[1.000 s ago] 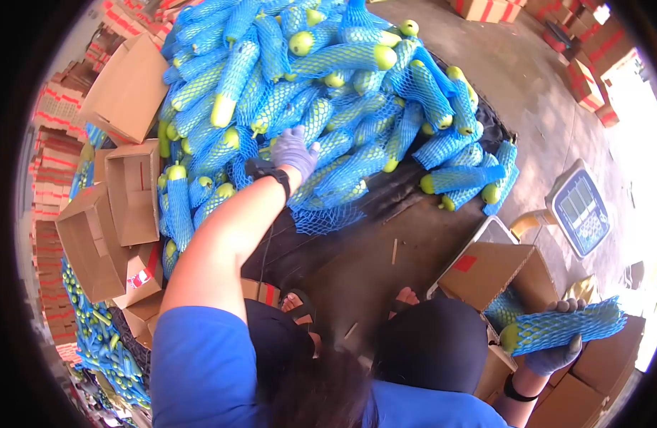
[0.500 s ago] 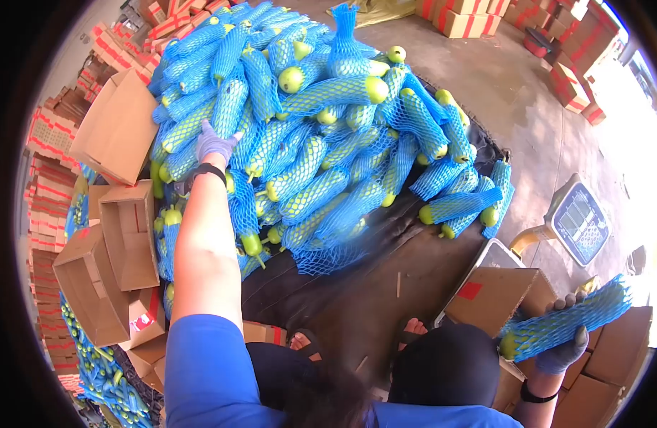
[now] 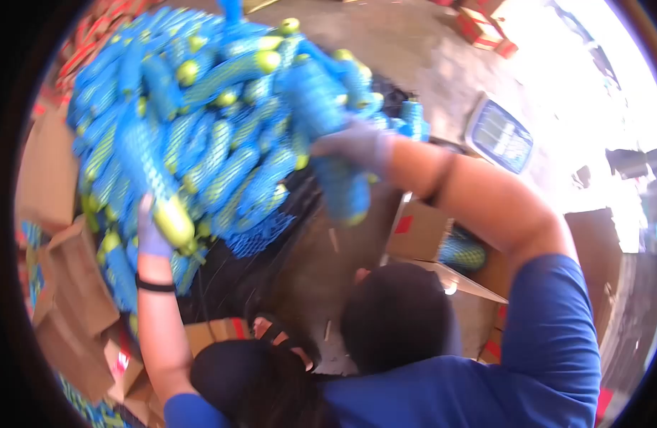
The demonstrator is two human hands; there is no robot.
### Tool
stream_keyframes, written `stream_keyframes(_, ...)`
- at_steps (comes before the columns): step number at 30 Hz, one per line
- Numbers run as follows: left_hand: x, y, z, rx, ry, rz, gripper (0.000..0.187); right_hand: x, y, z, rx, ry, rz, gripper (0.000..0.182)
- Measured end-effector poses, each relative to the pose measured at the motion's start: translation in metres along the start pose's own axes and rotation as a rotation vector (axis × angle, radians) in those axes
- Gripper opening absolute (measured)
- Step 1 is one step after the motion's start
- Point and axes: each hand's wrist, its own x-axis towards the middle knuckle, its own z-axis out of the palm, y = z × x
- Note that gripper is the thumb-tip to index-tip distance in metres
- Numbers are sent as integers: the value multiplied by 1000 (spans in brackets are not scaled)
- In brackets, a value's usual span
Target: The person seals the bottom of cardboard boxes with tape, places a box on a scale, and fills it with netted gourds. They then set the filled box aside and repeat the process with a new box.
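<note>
My left hand (image 3: 153, 230), in a pale glove, is closed round the lower end of a long light-green gourd (image 3: 139, 157) in a blue net sleeve, tilted over the pile. My right hand (image 3: 353, 146), also gloved and blurred by motion, grips the middle of another blue-netted gourd (image 3: 314, 96) at the pile's right side. Beneath and around both hands is a large heap of netted gourds (image 3: 221, 157). A further netted gourd (image 3: 462, 253) lies inside an open cardboard box (image 3: 421, 232), below my right forearm.
A scale display (image 3: 501, 134) stands behind the box on the right. Open cartons (image 3: 75, 285) are stacked along the left, beside the heap. Dark sheeting (image 3: 235, 282) covers the floor in front, near a sandalled foot (image 3: 275, 332). More cartons (image 3: 478, 28) stand at the back.
My right hand has gone from beside the box to the heap; a netted gourd now shows in the box. My left hand has drawn a gourd towards me. The view has shifted right.
</note>
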Motion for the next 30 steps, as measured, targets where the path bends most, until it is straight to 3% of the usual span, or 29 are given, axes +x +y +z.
stream_keyframes(1, -13, -24, 28, 3, 183, 35, 51, 26, 8, 23, -242, 154, 101, 63)
stream_keyframes(2, -27, -46, 36, -62, 68, 6, 59, 46, 17, 43, -292, 155, 160, 70)
stream_keyframes(5, -52, -82, 55, -40, -90, 46, 71, 125, 48, 114, -221, 289, 281, 69)
stream_keyframes(8, -54, -81, 57, 47, -44, 31, 73, 167, 46, 147, -190, 196, 406, 67)
stream_keyframes(12, -60, -66, 58, 133, -64, 82, 75, 181, 36, 162, -1195, -209, -59, 63)
stream_keyframes(14, -59, -61, 68, 200, -29, 164, 74, 176, 36, 169, -740, -157, -64, 63)
stream_keyframes(15, -60, -55, 77, 265, 7, 241, 73, 169, 41, 173, -35, -18, 67, 64)
stream_keyframes(17, -63, -36, 98, 445, -7, 339, 70, 86, 12, 156, 437, -392, 48, 81)
stream_keyframes(18, -63, -26, 108, 474, -63, 366, 67, 52, 3, 149, 484, -575, 62, 87)
stream_keyframes(19, -68, -15, 132, 490, -32, 441, 63, 23, 5, 142, 524, -704, -71, 104)
stream_keyframes(20, -72, -5, 154, 502, -25, 488, 60, 8, 10, 141, 457, -710, -346, 111)
stream_keyframes(21, -79, 4, 179, 523, 13, 573, 58, -9, 15, 140, 405, -678, -615, 122)
stream_keyframes(22, -87, 13, 200, 522, -19, 572, 59, -47, -1, 131, 90, -467, -771, 131)
stream_keyframes(23, -97, 15, 229, 510, 24, 627, 64, -79, -14, 128, -32, -268, -864, 135)
stream_keyframes(25, -116, 32, 261, 401, -209, 583, 75, -131, -40, 118, -99, -92, -910, 131)
stream_keyframes(27, -139, 30, 325, 404, -317, 837, 86, -156, -32, 105, 260, -51, -1087, 129)
stream_keyframes(29, -171, 32, 360, 448, -428, 909, 97, -197, -28, 84, 344, -61, -1107, 123)
stream_keyframes(30, -177, 25, 373, 549, -390, 1067, 104, -216, -22, 77, 352, -56, -1140, 124)
